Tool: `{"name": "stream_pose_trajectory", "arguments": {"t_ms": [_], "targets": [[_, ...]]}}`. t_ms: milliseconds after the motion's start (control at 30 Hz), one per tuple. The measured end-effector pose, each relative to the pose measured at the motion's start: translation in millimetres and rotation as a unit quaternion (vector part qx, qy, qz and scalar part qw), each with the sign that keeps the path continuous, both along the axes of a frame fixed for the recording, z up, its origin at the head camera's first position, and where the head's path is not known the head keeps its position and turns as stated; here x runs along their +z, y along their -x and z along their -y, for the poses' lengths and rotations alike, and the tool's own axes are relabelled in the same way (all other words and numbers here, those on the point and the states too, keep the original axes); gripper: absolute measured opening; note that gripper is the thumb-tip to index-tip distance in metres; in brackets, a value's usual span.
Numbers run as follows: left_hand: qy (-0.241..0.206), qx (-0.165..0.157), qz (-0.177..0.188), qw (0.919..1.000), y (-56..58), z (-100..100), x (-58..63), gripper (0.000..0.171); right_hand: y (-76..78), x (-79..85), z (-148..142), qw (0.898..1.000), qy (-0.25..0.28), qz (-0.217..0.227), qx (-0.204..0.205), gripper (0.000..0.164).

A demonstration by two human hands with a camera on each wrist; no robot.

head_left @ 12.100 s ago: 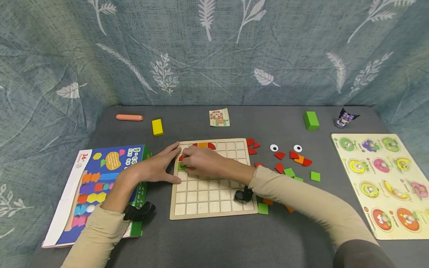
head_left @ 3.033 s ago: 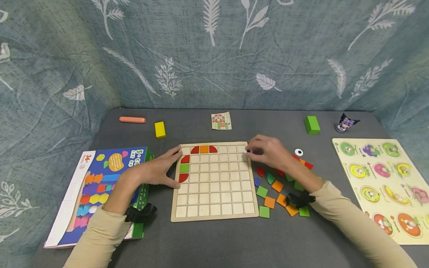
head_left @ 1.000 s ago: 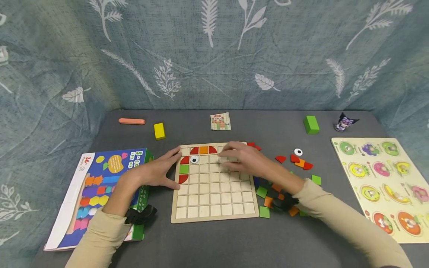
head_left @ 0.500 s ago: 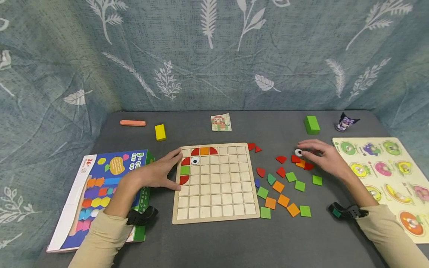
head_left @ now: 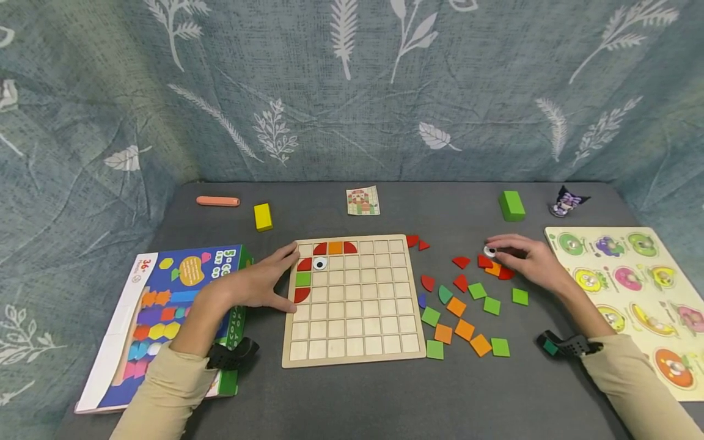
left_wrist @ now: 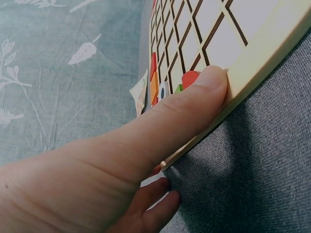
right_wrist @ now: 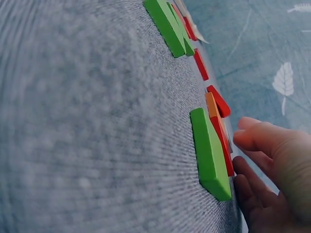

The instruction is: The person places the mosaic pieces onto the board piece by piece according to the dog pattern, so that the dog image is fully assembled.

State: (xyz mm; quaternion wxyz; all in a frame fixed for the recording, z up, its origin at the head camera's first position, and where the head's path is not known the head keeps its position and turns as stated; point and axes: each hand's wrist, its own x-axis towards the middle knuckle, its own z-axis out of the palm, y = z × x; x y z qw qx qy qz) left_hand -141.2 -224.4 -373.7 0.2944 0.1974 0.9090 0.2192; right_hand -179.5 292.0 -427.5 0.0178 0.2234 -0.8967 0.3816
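Note:
My left hand (head_left: 258, 280) rests at the left edge of the wooden grid board (head_left: 352, 360), thumb and fingers spread apart; in the left wrist view the thumb (left_wrist: 209, 82) presses on the rim. Beside it on the board lie red quarter-round tiles (head_left: 302, 295), a green square (head_left: 303, 279), an orange square (head_left: 335, 247) and a white eye disc (head_left: 320, 263). Right of the board, my right hand (head_left: 530, 260) pinches a second eye disc (head_left: 489, 251) between thumb and fingers, close over a small cluster of red and orange tiles (head_left: 493, 269).
Several loose green, orange and red tiles (head_left: 464, 330) lie right of the board. A pattern card (head_left: 362, 200) sits behind it. A toy box (head_left: 165, 318) stands left, a fruit puzzle board (head_left: 632, 238) right. Green (head_left: 512, 206) and yellow blocks (head_left: 263, 217), a figurine (head_left: 566, 201) are at the back.
One eye disc has gone from the loose tiles onto the board. My right hand has moved off the board to the right, onto the other disc. My left hand has stayed.

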Motion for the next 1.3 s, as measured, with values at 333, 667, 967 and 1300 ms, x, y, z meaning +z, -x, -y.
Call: {"name": "stream_pose_trajectory", "arguments": {"t_ms": [333, 667, 967, 1300], "targets": [[-0.003, 0.003, 0.002, 1.0, -0.4, 2, -1.3, 0.106, 9.2, -3.5, 2, 0.992, -0.067, -0.095, 0.041, 0.025], [0.007, 0.004, 0.001, 1.0, 1.6, 5, 2.1, 0.108, 21.8, 5.4, 15, 0.984, -0.043, -0.161, 0.059, 0.028], [-0.005, 0.001, 0.002, 1.0, 0.3, 5, 1.6, 0.108, 19.8, 18.9, 103, 0.972, 0.01, -0.189, 0.137, 0.025], [0.0, -0.003, 0.004, 1.0, 0.7, 1, 0.1, 0.107, 21.1, 20.3, 186, 0.961, 0.016, -0.175, 0.212, 0.012]]}}
